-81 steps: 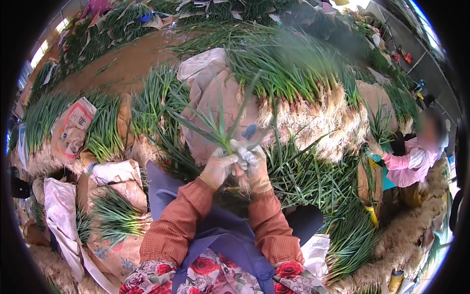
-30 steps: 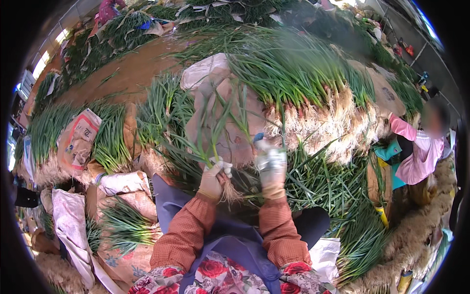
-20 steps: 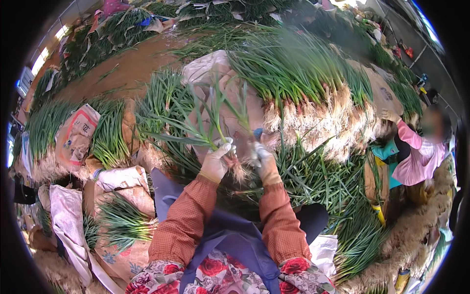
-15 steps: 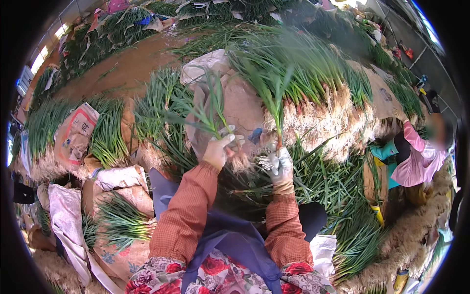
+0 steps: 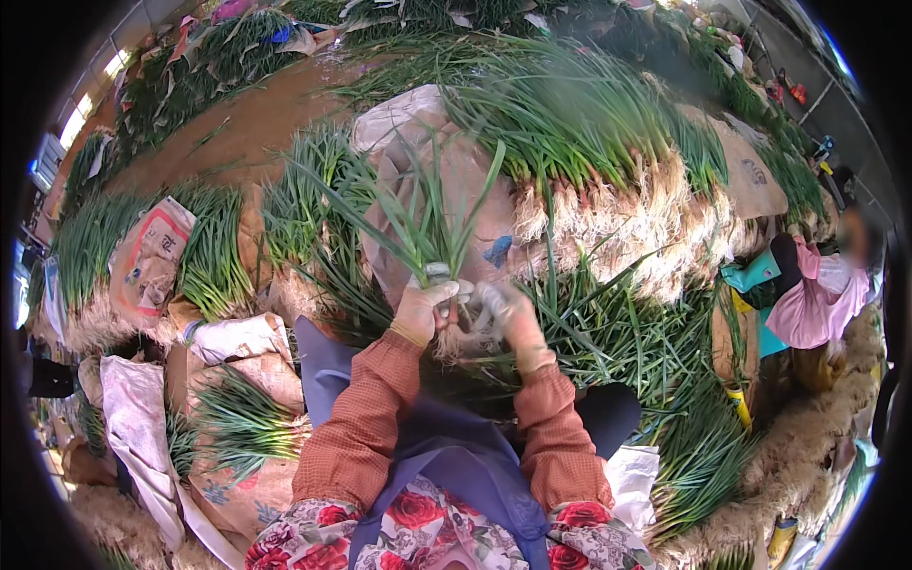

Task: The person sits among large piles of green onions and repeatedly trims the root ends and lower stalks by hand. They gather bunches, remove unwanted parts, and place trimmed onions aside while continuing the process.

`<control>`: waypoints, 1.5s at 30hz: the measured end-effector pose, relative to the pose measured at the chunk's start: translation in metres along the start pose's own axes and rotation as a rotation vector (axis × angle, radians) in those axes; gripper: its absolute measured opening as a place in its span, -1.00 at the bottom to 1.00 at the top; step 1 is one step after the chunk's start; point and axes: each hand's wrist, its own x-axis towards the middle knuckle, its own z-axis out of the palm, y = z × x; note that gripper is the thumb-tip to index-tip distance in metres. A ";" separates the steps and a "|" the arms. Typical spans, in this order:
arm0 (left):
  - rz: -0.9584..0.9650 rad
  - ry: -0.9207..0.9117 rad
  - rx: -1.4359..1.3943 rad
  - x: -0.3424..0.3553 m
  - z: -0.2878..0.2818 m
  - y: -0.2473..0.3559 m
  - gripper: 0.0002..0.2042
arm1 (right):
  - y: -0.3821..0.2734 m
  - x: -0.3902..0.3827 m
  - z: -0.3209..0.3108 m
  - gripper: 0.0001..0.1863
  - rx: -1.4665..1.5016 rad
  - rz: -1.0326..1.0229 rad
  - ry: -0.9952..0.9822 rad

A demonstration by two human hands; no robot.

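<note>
Shifted since the earlier frame: right hand (image 5: 508,315), half a second ago out to the right with a separate stalk upright in its fingers, now swung in just beside the left hand (image 5: 424,309). Separate stalk gone from that spot. Also changed: co-worker (image 5: 812,299) in pink at far right, arm earlier stretched outward, now drawn in closer to the body.

Left hand: gloved, fingers narrow, closed around a bunch of green onions (image 5: 429,233) just above the roots. Bunch held out in front of the blue apron (image 5: 446,470), leaves fanned upward and away over a brown sack (image 5: 496,217), pale roots (image 5: 452,344) hanging below the fingers. Right hand: gloved, motion-blurred, near those roots. Cannot tell from the blur: fingers wide, narrow or holding; contact with the roots likewise unclear.

Surroundings: beyond and to the right, large stacked pile of green onions (image 5: 579,123), root ends (image 5: 632,218) facing this way. Below it, heap of loose leaves (image 5: 617,332). To the left, small bundle (image 5: 242,423) lying on a printed sack (image 5: 228,499), pale folded cloth (image 5: 138,408) near it.
</note>
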 end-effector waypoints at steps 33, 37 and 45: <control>0.012 0.016 -0.303 0.014 -0.019 -0.031 -0.74 | 0.086 -0.037 0.036 -0.51 0.395 0.502 0.146; 0.025 -0.063 -0.260 0.002 -0.003 -0.001 -0.69 | 0.105 -0.032 0.076 -0.55 -0.265 0.491 -0.012; 0.527 -0.279 -0.359 -0.003 -0.016 0.134 -0.57 | 0.070 -0.044 -0.007 -0.75 0.551 0.612 0.100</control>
